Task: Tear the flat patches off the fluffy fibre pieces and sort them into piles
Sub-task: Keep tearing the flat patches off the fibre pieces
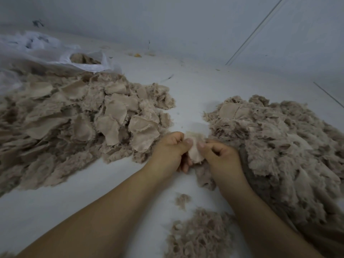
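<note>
Patch pile [78, 116] lies left, fluffy pile [279, 142] right, bag [55, 56] behind.

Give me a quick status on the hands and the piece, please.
Left hand and right hand both pinch one fibre piece. Patch not yet off. Nothing in the way.

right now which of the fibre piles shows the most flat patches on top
The left pile: many smooth flat patches lie across its top. The right pile is mostly fluff with a couple of patches at its far edge, and the small near pile shows only fluff.
</note>
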The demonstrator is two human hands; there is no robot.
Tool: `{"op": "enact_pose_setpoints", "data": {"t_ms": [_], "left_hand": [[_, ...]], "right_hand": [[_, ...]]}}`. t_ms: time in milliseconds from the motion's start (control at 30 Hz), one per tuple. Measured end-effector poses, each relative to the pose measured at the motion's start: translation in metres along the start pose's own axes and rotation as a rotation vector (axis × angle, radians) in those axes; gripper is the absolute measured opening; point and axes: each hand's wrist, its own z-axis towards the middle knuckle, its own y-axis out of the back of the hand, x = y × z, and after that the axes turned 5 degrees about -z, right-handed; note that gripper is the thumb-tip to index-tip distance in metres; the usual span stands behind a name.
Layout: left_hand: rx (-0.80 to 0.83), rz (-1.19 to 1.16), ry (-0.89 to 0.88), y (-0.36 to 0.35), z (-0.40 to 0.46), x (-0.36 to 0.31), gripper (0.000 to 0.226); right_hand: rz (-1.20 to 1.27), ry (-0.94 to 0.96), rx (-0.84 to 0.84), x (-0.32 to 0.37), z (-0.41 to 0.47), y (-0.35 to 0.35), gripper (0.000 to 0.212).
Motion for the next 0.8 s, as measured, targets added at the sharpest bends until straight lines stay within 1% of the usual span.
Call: {"op": "enact_pose_setpoints", "data": {"t_ms": [100, 167, 300, 400, 467, 500, 533, 633, 667, 700, 733, 767, 800], "left_hand": [[-0.012, -0.078, 0.014, 0.003, 0.000, -0.001, 0.037], [-0.040, -0.104, 0.010, 0.004, 0.001, -0.001, 0.041], [-0.052, -0.074, -0.007, 0.002, 0.003, -0.001, 0.038], [-0.171, -0.179, -0.031, 0.003, 0.003, 0.001, 0.032], [-0.219, -0.247, -0.026, 0.003, 0.004, 0.000, 0.034], [-0.207, -0.234, -0.012, 0.005, 0.005, -0.002, 0.036], [-0.158, -0.183, 0.014, 0.007, 0.005, -0.004, 0.039], [0.131, 0.210, 0.134, 0.012, 0.002, -0.009, 0.047], [0.176, 0.259, 0.142, 0.011, 0.001, -0.010, 0.048], [0.161, 0.199, 0.111, 0.010, 0.002, -0.008, 0.046], [0.082, 0.032, 0.061, 0.007, 0.002, -0.010, 0.040], [-0.009, -0.186, -0.014, 0.006, 0.003, -0.012, 0.028], [-0.063, -0.386, -0.079, 0.006, 0.006, -0.014, 0.014]], "right_hand": [[0.005, -0.049, -0.014, 0.000, 0.003, 0.001, 0.034], [-0.031, -0.055, -0.019, 0.000, 0.003, 0.001, 0.032], [-0.083, -0.030, -0.040, -0.003, 0.004, 0.003, 0.022], [-0.103, -0.047, -0.062, -0.004, 0.004, 0.002, 0.020], [-0.079, -0.076, -0.071, -0.004, 0.005, 0.001, 0.021], [-0.064, -0.086, -0.069, -0.005, 0.005, 0.002, 0.022], [-0.053, -0.087, -0.065, -0.005, 0.005, 0.003, 0.022], [-0.046, -0.063, -0.047, -0.004, 0.003, 0.003, 0.026], [-0.037, -0.062, -0.055, -0.004, 0.003, 0.003, 0.027], [-0.030, -0.070, -0.071, -0.003, 0.003, 0.002, 0.029], [-0.037, -0.080, -0.095, -0.003, 0.003, 0.002, 0.031], [-0.055, -0.085, -0.122, -0.002, 0.004, 0.002, 0.035], [-0.072, -0.081, -0.147, -0.002, 0.004, 0.002, 0.038]]}}
